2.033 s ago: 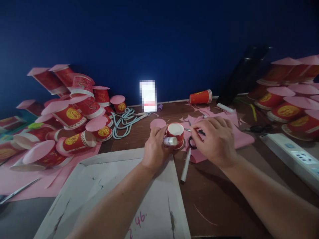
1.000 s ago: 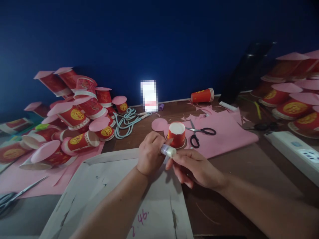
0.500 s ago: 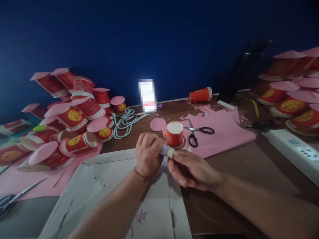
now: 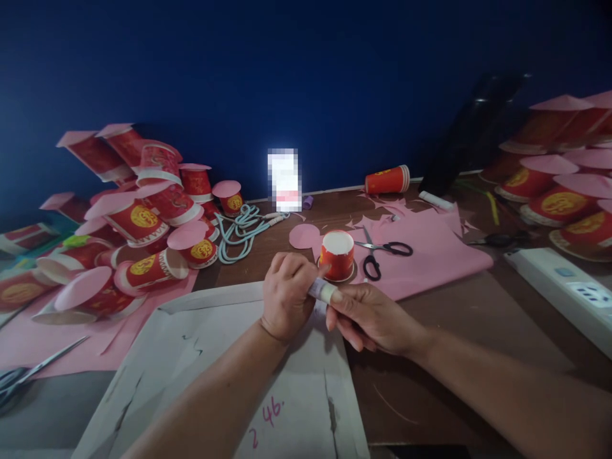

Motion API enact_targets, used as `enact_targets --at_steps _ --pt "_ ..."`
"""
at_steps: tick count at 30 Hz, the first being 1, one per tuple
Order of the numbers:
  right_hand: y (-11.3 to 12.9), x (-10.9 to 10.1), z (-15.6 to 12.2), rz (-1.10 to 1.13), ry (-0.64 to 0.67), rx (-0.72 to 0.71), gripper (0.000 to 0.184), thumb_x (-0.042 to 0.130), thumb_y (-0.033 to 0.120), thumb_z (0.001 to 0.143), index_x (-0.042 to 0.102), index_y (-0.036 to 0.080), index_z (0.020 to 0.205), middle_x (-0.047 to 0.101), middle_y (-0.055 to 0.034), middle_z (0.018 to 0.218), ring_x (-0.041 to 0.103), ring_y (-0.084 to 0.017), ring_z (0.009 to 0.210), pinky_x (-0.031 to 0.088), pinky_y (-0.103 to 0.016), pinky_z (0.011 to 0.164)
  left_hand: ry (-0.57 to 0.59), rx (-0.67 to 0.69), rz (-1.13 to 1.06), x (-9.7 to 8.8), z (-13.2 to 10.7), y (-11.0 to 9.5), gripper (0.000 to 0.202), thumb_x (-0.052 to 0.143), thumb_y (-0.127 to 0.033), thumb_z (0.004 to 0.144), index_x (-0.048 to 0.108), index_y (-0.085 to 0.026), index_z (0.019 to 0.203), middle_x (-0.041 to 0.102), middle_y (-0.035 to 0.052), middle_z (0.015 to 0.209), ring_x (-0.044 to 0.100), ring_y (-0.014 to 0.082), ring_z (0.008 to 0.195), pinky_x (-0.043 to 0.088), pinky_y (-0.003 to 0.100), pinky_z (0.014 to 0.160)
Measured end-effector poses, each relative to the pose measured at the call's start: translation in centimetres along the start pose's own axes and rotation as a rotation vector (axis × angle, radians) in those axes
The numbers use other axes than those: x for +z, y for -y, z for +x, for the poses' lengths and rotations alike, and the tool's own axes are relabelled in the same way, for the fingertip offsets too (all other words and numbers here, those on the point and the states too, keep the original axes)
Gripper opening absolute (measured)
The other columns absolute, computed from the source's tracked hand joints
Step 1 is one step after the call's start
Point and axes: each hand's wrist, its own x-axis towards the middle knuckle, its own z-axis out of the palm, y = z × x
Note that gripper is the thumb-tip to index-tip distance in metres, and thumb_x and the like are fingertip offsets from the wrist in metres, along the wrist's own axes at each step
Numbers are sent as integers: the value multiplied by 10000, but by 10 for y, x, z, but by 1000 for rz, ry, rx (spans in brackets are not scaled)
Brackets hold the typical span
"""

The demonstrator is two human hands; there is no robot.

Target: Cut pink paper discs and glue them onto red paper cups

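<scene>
My left hand (image 4: 285, 294) is closed round the body of a small glue stick (image 4: 321, 291). My right hand (image 4: 370, 317) pinches the stick's pale cap end with thumb and fingers. Both hands hover over the edge of a white sheet (image 4: 224, 376) with pink writing. Just behind them an upturned red paper cup (image 4: 337, 255) stands on pink paper (image 4: 421, 255), its white bottom facing up. A pink paper disc (image 4: 304, 235) lies left of the cup. Black-handled scissors (image 4: 380, 255) lie on the pink paper to the cup's right.
A heap of red cups with pink disc lids (image 4: 138, 236) fills the left; more stand at the right (image 4: 559, 185). A blue cord (image 4: 239, 231), one red cup on its side (image 4: 387, 180), a white power strip (image 4: 564, 287) and scissors at the left edge (image 4: 29, 376) lie around.
My right hand left the scissors on the pink paper, came back toward me and took the glue stick's cap end. My left hand kept the stick and drew slightly away from the cup.
</scene>
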Motion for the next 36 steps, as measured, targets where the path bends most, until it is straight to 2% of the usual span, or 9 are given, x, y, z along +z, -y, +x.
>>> enact_targets --at_steps 6,10,13,15,18,21,27,36 --pt "6 1 0 -103 -58 -20 467 447 538 922 605 144 726 490 61 418 359 -38 297 247 -154 317 -26 -105 -63 6 -1 1 182 630 -230 835 549 -187 677 552 16 742 472 149 729 382 303 680" --pt "10 -3 -4 -154 -141 -118 442 445 525 928 579 154 726 476 67 419 367 -41 312 271 -152 331 -47 -194 -126 9 -1 2 233 635 -239 832 524 -178 636 533 13 707 466 145 712 382 302 678" --pt "14 -7 -7 -213 -220 -178 425 443 515 933 568 160 735 481 66 433 372 -40 326 281 -152 346 -53 -213 -147 9 0 3 234 638 -242 832 527 -176 637 535 14 706 467 145 714 379 300 674" --pt "16 -8 -7 -245 -243 -171 422 454 513 928 566 160 724 484 64 439 377 -40 332 285 -154 350 -43 -222 -164 9 0 3 233 636 -249 835 531 -177 640 536 13 710 472 142 711 377 294 663" --pt "17 -8 -6 -273 -199 -104 399 504 501 908 586 155 728 499 57 451 385 -39 342 285 -153 349 -31 -238 -172 10 0 4 236 630 -264 842 531 -180 644 530 10 714 476 139 709 374 285 653" --pt "16 -8 -3 -269 -138 -51 393 517 499 902 613 146 759 511 52 459 381 -35 341 273 -150 345 -17 -205 -140 11 0 4 219 629 -261 841 535 -184 659 531 13 729 466 145 712 367 289 654" --pt "12 -10 -1 -225 -138 -2 431 516 525 893 628 134 750 505 51 448 369 -34 326 264 -155 333 47 -79 -83 9 1 4 185 591 -221 854 537 -185 681 549 32 756 462 168 740 358 312 675" --pt "6 -7 -1 -263 -181 -41 433 496 517 908 613 146 720 512 48 440 392 -41 339 285 -158 345 161 -77 -138 8 2 4 255 534 -265 895 527 -183 654 549 40 753 470 166 744 362 305 674"
